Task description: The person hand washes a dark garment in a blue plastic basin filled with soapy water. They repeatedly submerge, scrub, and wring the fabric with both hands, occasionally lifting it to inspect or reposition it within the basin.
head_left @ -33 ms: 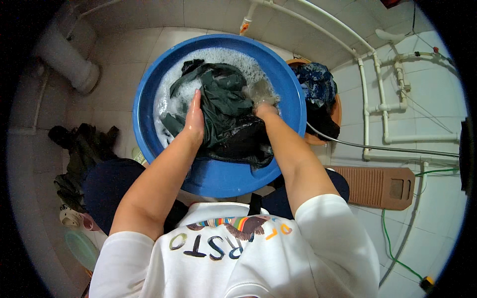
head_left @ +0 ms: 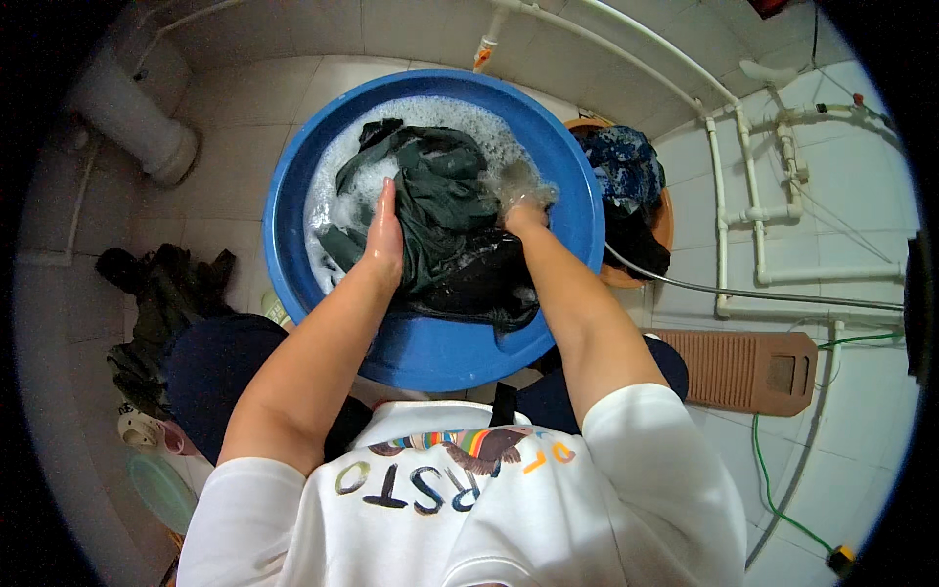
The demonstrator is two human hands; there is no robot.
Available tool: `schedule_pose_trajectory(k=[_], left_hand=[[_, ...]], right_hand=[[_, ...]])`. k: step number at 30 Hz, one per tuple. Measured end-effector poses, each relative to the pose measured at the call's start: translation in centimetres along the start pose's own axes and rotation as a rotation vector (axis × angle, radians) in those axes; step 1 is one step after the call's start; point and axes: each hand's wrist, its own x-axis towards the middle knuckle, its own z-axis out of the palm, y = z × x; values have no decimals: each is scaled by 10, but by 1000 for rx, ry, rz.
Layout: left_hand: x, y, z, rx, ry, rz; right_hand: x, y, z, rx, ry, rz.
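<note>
Take the blue tub point(head_left: 440, 364) as the dial, twelve at the far rim, and there's the wash, right inside it! The dark green cloth point(head_left: 440, 201) fills the middle, soaked through, bunched in deep folds with a wet sheen, one corner poking out toward eleven o'clock, a flap spreading toward nine. Down at five, a black cloth point(head_left: 479, 293) lies crumpled against it, glossy with water. White suds point(head_left: 465, 112) line the far side from ten round to one, and a clump of froth sits on the green folds at ten.

Now the hands, well apart! The left hand point(head_left: 386, 230), just off centre toward nine, stands on edge along the green cloth, fingers straight and together, clamped on nothing. The right hand point(head_left: 525, 213) is in at three; bubbles and cloudy water cover its fingers, so whether it grips anything, one cannot tell.

And the writing? Big painted-looking letters run across the white shirt point(head_left: 558, 499) at six o'clock, some dark, others olive and orange, bent by the creases, with a rainbow-striped print above them.
</note>
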Motion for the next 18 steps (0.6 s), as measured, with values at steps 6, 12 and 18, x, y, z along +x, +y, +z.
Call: schedule_pose_trajectory(k=[6, 12, 18], left_hand=[[-22, 15, 24, -113, -110, -187], [-22, 10, 3, -258, -325, -87], [-10, -7, 2, 254, 19, 44]], right_hand=[[-41, -87, -81, 1059, 18, -549], [-134, -138, -111, 793, 274, -1057], [-82, -118, -79, 690, 458, -593]])
